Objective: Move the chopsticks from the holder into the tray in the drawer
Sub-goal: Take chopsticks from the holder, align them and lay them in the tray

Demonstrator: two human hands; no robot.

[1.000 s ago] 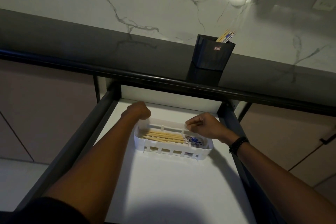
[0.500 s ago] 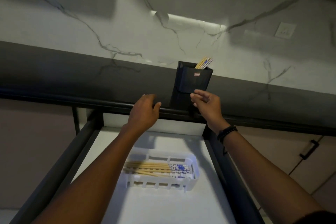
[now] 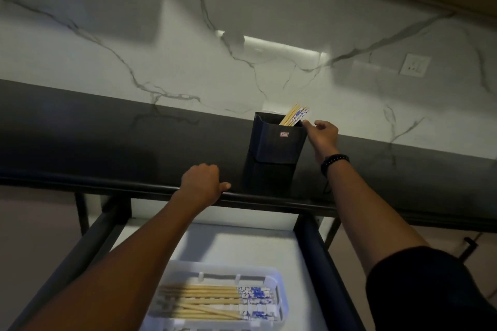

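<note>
Both hands are up at the counter, beyond the open drawer (image 3: 242, 244). Nearest, in the drawer, the white tray (image 3: 242, 269) holds chopsticks (image 3: 204, 301) lying flat, side by side, their blue-and-white ends to the right. Past it, the left hand (image 3: 201, 183) rests on the front lip of the dark counter (image 3: 107, 137), its fingers curled in a loose fist with nothing in them and its thumb along the edge. Farther back the black holder (image 3: 274, 148) stands on the counter, and more chopsticks (image 3: 294, 115) lean out of its right rear corner. The right hand (image 3: 321, 134), a dark beaded band (image 3: 334, 161) on its wrist, is loose and grasps nothing; one fingertip touches the holder's right rim just below those sticks. Behind stands a veined marble wall (image 3: 188, 48).
</note>
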